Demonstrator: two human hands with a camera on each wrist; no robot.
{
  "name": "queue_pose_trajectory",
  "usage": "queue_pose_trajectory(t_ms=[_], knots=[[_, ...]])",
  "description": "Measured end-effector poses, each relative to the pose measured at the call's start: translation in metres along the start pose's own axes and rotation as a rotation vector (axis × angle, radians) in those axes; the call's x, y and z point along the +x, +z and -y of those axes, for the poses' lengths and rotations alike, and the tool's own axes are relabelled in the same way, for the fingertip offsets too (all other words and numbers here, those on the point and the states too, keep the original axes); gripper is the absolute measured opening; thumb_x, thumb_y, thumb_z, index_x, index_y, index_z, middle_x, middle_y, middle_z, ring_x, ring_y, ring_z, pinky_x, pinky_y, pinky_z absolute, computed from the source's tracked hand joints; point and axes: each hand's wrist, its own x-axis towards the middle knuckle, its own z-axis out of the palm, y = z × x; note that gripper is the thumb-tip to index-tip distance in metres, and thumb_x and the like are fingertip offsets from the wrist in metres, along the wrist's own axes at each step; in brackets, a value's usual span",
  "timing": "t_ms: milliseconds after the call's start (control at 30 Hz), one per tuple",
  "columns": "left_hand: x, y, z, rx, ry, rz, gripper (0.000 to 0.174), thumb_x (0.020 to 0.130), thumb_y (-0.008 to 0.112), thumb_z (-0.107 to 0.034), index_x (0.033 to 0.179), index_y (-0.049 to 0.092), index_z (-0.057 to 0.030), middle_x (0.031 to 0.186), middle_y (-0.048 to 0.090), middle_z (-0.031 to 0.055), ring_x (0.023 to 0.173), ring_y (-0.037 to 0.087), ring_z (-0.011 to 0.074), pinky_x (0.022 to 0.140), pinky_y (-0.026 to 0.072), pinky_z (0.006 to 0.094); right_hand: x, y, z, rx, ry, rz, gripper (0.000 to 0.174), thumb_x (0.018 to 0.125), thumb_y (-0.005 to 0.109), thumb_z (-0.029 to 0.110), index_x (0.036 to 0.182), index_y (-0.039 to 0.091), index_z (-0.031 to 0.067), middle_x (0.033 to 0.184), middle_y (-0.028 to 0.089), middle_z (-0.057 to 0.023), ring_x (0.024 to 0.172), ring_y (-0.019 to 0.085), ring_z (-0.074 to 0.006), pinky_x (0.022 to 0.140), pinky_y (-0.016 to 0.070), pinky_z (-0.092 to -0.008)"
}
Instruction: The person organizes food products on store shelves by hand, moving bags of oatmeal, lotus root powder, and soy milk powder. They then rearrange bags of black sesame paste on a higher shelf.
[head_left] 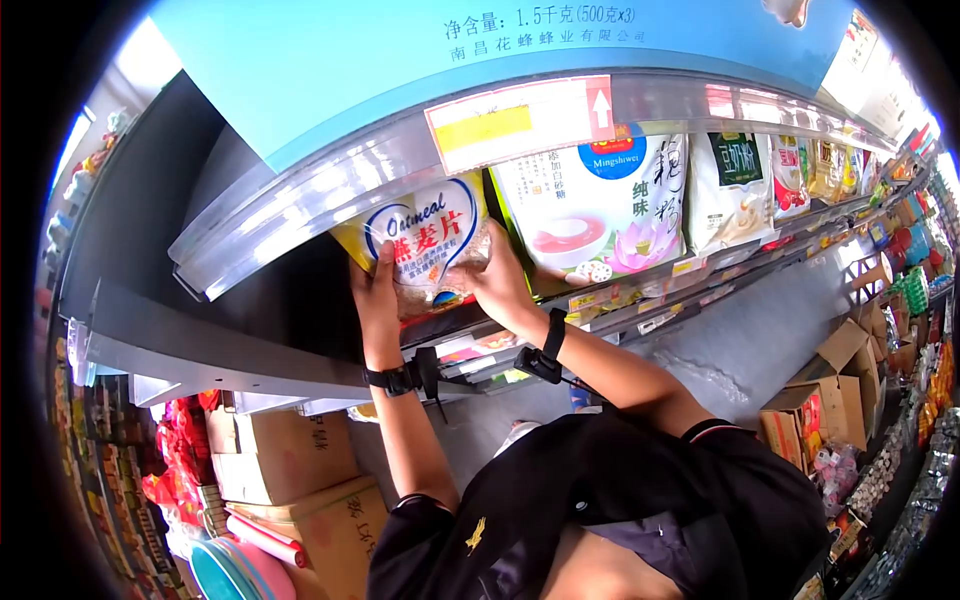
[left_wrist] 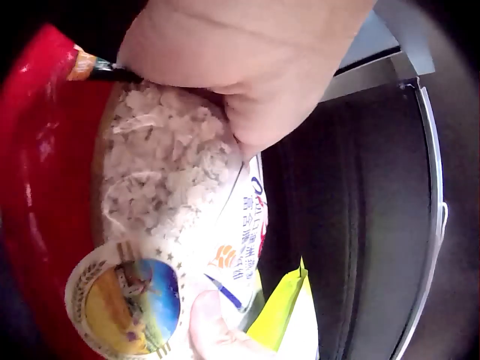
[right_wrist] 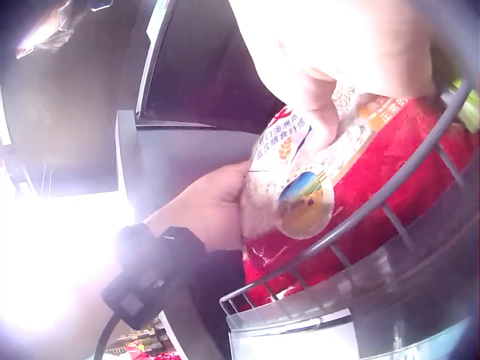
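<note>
Left hand grips the oatmeal bag by its left side, thumb on the front. Right hand grips the right side, same way. Bag is at the front edge of the lower shelf, left end of the row; yellow top, flakes visible through the film, round sticker low on the front, red bottom. Wire rail runs along the front. Blue box sits on the shelf above, price tag on that shelf's front lip. Right of the oatmeal: white pouch with a pink flower, then soy milk powder bag. Brown cartons below left. Open carton farther off, on the right.
</note>
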Motion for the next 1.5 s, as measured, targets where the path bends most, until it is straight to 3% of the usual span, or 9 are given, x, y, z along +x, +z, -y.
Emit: queue_pose_trajectory(t_ms=[200, 400, 733, 933, 1000, 1200, 1267, 1367, 1500], knots=[[0.015, -0.007, 0.014, -0.074, 0.060, 0.041, 0.062, 0.100, 0.075, -0.021, 0.150, 0.045, 0.0016, 0.132, 0.065, 0.0105, 0.117, 0.062, 0.0163, 0.102, 0.0492, 0.0303, -0.005, 0.015, -0.015, 0.003, -0.019, -0.142, 0.071, 0.094, 0.074, 0.003, 0.152, 0.034, -0.0053, 0.138, 0.056, -0.0263, 0.119, 0.064, -0.0354, 0.101, 0.0516, -0.0384], [-0.023, 0.011, -0.002, 1.314, 0.757, -0.191, 0.078, 0.101, 0.070, -0.031, 0.161, 0.031, 0.0004, 0.163, 0.034, 0.0276, 0.152, 0.032, 0.0454, 0.125, 0.0240, 0.0544, -0.004, 0.006, -0.004, -0.235, -0.157, -0.195, 0.083, 0.100, 0.070, 0.014, 0.164, 0.019, 0.0002, 0.154, 0.044, -0.0327, 0.133, 0.054, -0.0469, 0.109, 0.0486, -0.0426], [-0.033, 0.008, 0.021, 1.145, 0.558, 0.144, 0.104, 0.095, 0.072, -0.047, 0.165, 0.013, 0.0028, 0.168, 0.015, 0.0358, 0.156, 0.015, 0.0529, 0.127, 0.0127, 0.0628, -0.006, -0.015, 0.002, -0.491, -0.433, 0.228, 0.072, 0.102, 0.066, 0.037, 0.164, 0.038, 0.0145, 0.175, 0.014, -0.0198, 0.161, 0.014, -0.0404, 0.126, 0.0268, -0.0489], [-0.070, 0.033, 0.021, 1.133, 0.332, -0.071, 0.112, 0.094, 0.072, -0.051, 0.166, 0.005, 0.0019, 0.171, 0.010, 0.0326, 0.158, 0.002, 0.0531, 0.127, 0.0094, 0.0603, -0.030, -0.088, 0.042, -0.063, -0.239, 0.166, 0.040, 0.099, 0.073, 0.016, 0.137, 0.067, 0.0040, 0.143, 0.064, -0.0157, 0.126, 0.067, -0.0295, 0.106, 0.0529, -0.0389], [-0.095, 0.060, 0.026, 1.072, 0.548, -0.007, 0.104, 0.093, 0.076, -0.042, 0.165, 0.015, 0.0010, 0.169, 0.016, 0.0325, 0.157, 0.008, 0.0545, 0.127, 0.0136, 0.0608, -0.029, -0.133, 0.034, -0.200, -0.458, -0.204, 0.029, 0.095, 0.076, 0.017, 0.122, 0.072, 0.0051, 0.118, 0.072, -0.0134, 0.118, 0.066, -0.0307, 0.101, 0.0523, -0.0404], [-0.112, 0.157, 0.047, 0.588, 0.344, 0.328, 0.114, 0.084, 0.089, -0.026, 0.162, 0.014, 0.0088, 0.164, 0.020, 0.0372, 0.153, 0.024, 0.0480, 0.126, 0.0231, 0.0512, -0.020, -0.248, -0.036, -0.621, -0.136, -0.558, 0.076, 0.092, 0.080, 0.032, 0.146, 0.044, -0.0071, 0.137, 0.058, -0.0255, 0.131, 0.054, -0.0367, 0.114, 0.0394, -0.0485], [-0.108, 0.174, 0.054, 0.675, 0.387, 0.280, 0.127, 0.079, 0.093, -0.027, 0.161, 0.005, 0.0136, 0.164, 0.018, 0.0383, 0.154, 0.022, 0.0472, 0.127, 0.0212, 0.0487, -0.008, -0.276, -0.051, 0.015, 0.242, -0.229, 0.078, 0.091, 0.081, 0.039, 0.142, 0.047, -0.0092, 0.133, 0.061, -0.0258, 0.123, 0.061, -0.0326, 0.108, 0.0467, -0.0447], [-0.105, 0.185, 0.065, 0.608, 0.318, 0.172, 0.130, 0.075, 0.096, -0.015, 0.162, 0.003, 0.0118, 0.166, 0.019, 0.0324, 0.155, 0.024, 0.0362, 0.127, 0.0214, 0.0449, -0.004, -0.315, -0.055, -0.139, 0.201, 0.073, 0.079, 0.088, 0.087, 0.038, 0.141, 0.047, -0.0042, 0.134, 0.062, -0.0183, 0.123, 0.062, -0.0236, 0.101, 0.0525, -0.0360], [-0.099, 0.178, 0.075, 0.244, -0.007, 0.251, 0.089, 0.080, 0.087, 0.006, 0.148, 0.031, 0.0028, 0.137, 0.056, 0.0144, 0.119, 0.062, 0.0213, 0.103, 0.0529, 0.0331, -0.007, -0.319, -0.077, -0.028, 0.047, 0.171, 0.104, 0.079, 0.093, 0.037, 0.153, 0.033, -0.0063, 0.148, 0.050, -0.0243, 0.140, 0.049, -0.0352, 0.116, 0.0400, -0.0434]])
